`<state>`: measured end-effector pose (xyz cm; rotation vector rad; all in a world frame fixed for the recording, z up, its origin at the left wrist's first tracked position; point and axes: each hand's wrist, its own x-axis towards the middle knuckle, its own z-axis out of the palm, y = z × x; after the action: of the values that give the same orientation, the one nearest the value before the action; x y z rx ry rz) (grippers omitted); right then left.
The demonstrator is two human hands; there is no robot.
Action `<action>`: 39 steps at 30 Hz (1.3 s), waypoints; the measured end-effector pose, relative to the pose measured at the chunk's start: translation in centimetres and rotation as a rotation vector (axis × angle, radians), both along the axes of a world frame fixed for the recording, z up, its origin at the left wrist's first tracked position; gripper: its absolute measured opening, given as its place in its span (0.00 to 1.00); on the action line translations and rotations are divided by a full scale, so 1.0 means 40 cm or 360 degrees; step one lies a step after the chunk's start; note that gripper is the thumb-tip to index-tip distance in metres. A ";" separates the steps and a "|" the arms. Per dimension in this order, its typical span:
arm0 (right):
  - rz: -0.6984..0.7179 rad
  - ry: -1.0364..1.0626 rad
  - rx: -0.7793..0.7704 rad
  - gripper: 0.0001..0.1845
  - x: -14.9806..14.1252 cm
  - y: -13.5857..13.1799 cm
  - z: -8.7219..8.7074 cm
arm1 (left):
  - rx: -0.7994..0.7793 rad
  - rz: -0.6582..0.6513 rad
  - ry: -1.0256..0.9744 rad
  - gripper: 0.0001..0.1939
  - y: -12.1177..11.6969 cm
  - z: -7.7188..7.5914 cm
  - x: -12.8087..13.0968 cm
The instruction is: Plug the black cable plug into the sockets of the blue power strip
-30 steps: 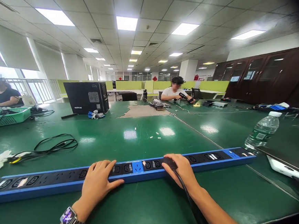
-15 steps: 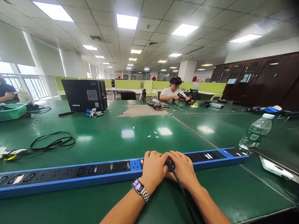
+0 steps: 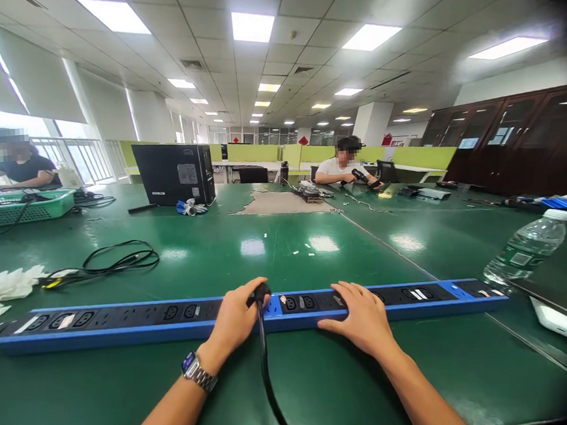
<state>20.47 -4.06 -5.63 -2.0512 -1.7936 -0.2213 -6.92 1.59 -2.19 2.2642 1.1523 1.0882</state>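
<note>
A long blue and black power strip [image 3: 125,320] lies across the green table [image 3: 277,252] in front of me. My left hand [image 3: 235,318], with a watch on its wrist, is closed on a black plug [image 3: 260,295] and holds it at the strip's middle sockets. The plug's black cable [image 3: 265,371] runs down toward me. My right hand [image 3: 363,317] rests flat on the strip to the right of the plug, fingers spread.
A plastic water bottle [image 3: 526,249] lies at the right beside a white device [image 3: 562,321]. A coiled black cable [image 3: 111,262] and white gloves [image 3: 4,287] lie at the left. A black computer case [image 3: 175,173] and a green basket [image 3: 23,208] stand farther back. Two other people sit at the table.
The plug passed from my right hand to my left hand and shifted left along the strip. My right hand let go and now lies flat on the strip.
</note>
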 end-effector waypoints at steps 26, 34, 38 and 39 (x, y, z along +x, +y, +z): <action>0.0267 0.0232 -0.0063 0.43 -0.110 0.019 0.045 | 0.0236 -0.0146 0.0666 0.21 -0.040 0.023 0.006; 0.0796 0.0294 0.0194 0.27 -0.248 0.036 0.060 | 0.0202 0.0234 0.0813 0.39 -0.044 -0.001 -0.028; 0.0799 0.0404 0.0393 0.15 -0.295 0.049 0.058 | 0.0211 0.0301 0.0908 0.31 -0.040 -0.003 -0.032; 0.0769 0.0474 0.0493 0.15 -0.296 0.050 0.062 | 0.0210 0.0303 0.0918 0.31 -0.039 -0.003 -0.032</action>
<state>8.64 -2.06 -3.14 -1.3175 -1.8628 -0.0438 -8.20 0.03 -2.32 2.7148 1.5762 0.5876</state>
